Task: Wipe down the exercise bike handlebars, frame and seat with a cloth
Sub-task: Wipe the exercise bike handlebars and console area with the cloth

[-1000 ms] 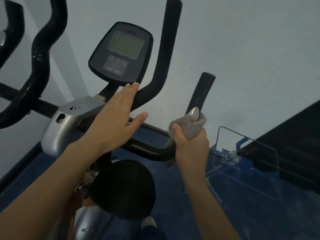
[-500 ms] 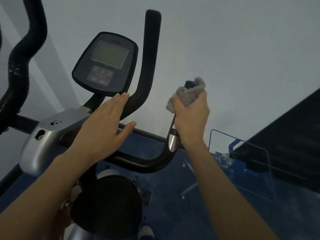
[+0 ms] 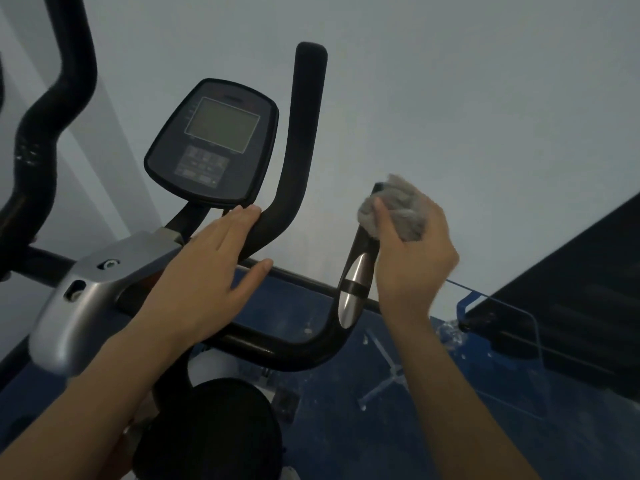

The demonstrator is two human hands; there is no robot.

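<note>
Right hand point(image 3: 412, 258) right of centre, fingers point(image 3: 382, 220) closed on grey cloth point(image 3: 394, 207) atop the handlebar point(image 3: 356, 268) end. Left hand point(image 3: 204, 282) flat, fingers point(image 3: 239, 220) open, resting on inner grip point(image 3: 298, 161) below console point(image 3: 214, 140).

Bare forearms — no sleeves, no gloves
</note>
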